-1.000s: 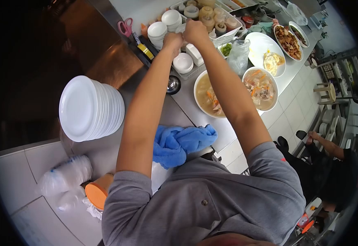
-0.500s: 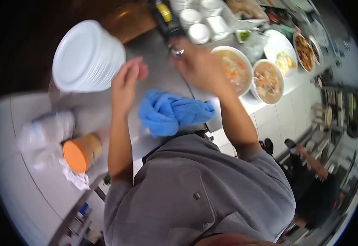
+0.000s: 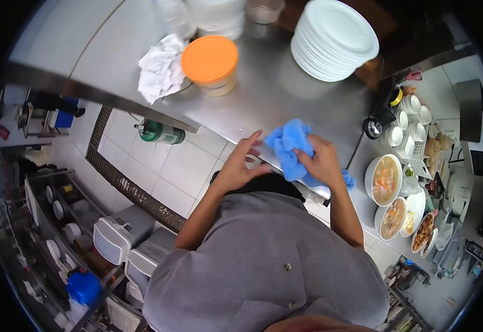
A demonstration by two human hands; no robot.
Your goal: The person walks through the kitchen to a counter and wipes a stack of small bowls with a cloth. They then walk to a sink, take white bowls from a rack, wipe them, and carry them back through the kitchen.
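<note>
My right hand [image 3: 321, 161] grips a crumpled blue cloth [image 3: 291, 145] at the front edge of the steel counter [image 3: 263, 88]. Just left of the cloth, my left hand [image 3: 241, 166] is held with thumb and fingers apart, and nothing is between them. A tall stack of white plates [image 3: 335, 41] stands on the counter beyond my right hand. Farther left sits a tub with an orange lid [image 3: 209, 58], beside crumpled white paper [image 3: 161, 69].
Two bowls of soup [image 3: 384, 180] stand to the right, near plates of food [image 3: 423, 232] and stacked small white dishes [image 3: 407, 119]. A green gas cylinder [image 3: 161, 133] is on the floor below the counter. Grey bins [image 3: 111, 240] and shelves are at the lower left.
The view has swung left. My right hand has come down from the black object near the small dishes and taken hold of the blue cloth. My left hand is now lower, near the counter's edge.
</note>
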